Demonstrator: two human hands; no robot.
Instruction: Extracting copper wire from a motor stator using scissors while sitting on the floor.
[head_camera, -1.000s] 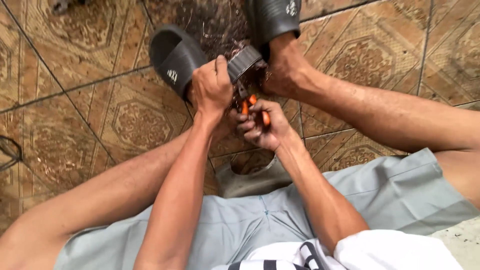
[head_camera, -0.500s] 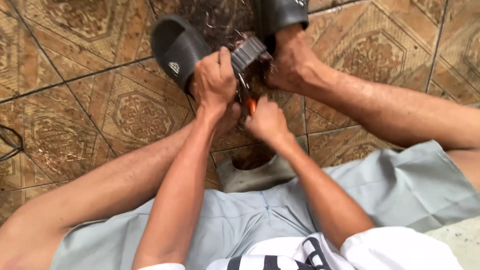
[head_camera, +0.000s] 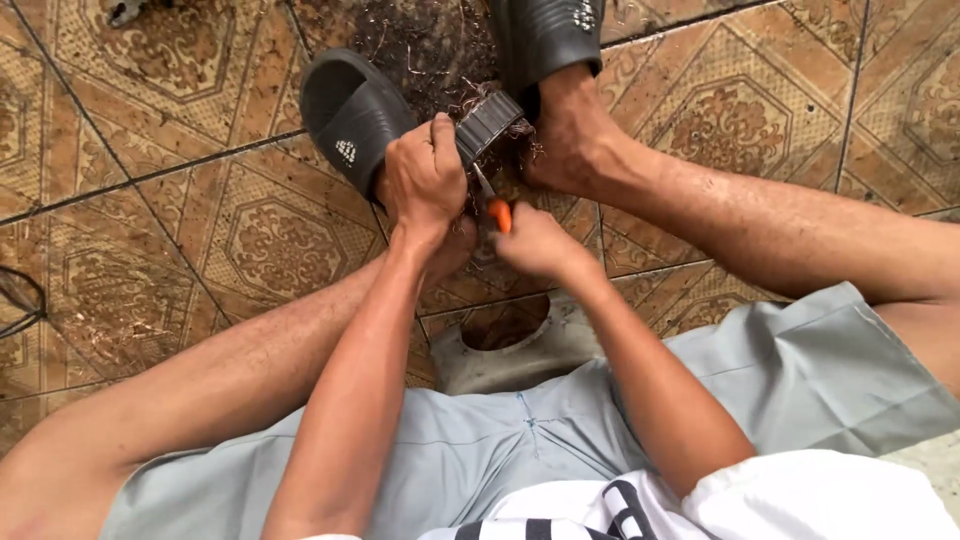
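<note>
My left hand (head_camera: 425, 178) grips a dark ribbed metal core (head_camera: 488, 123) with tangled copper wire (head_camera: 520, 140) sticking out of it, held low between my feet. My right hand (head_camera: 540, 243) is closed on orange-handled pliers (head_camera: 497, 210), whose metal jaws reach up into the wire under the core. The jaw tips are hidden behind the core and my left thumb. Both feet wear black slide sandals, one on the left (head_camera: 350, 115) and one on the right (head_camera: 545, 35).
Brown patterned floor tiles (head_camera: 270, 240) lie all around, with loose copper wire scraps (head_camera: 420, 40) strewn between the sandals. A dark cable (head_camera: 15, 300) curls at the left edge. My legs in grey shorts (head_camera: 800, 370) frame both sides.
My right hand has slid up and left, bringing the pliers closer under the core. The left hand keeps its grip and has shifted only slightly.
</note>
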